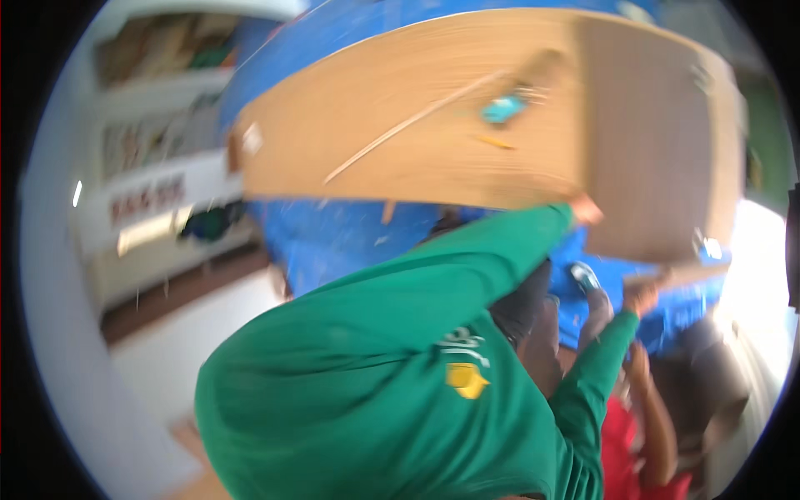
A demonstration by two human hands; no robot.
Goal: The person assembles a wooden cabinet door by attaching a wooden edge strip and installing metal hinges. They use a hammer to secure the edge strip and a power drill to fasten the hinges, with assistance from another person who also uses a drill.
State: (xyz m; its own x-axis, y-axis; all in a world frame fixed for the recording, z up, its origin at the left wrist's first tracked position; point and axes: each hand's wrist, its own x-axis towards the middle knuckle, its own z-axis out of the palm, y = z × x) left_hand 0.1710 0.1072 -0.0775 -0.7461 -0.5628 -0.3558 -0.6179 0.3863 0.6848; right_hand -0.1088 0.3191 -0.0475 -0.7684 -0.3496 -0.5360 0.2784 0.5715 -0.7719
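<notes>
— Hands first: where are they?
— Left hand [586,210] presses against the near edge of the big wooden panel [467,125], fingers blurred, so I cannot tell their grip. Right hand [643,293] grips the panel's lower right corner.
— And the panel?
— Raised, tilted, far over a blue tarp [333,237]. A teal object [503,108] lies on it. White shelves [150,167] stand left.

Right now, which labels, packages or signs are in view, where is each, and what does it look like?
Shirt emblem: on the green shirt, lower centre; yellow patch under pale lettering.
Small label: left end of the wooden panel; whitish rectangle, blurred.
Shelf strip: on the white shelving at left; row of dark red marks, blurred.
No screens visible.
</notes>
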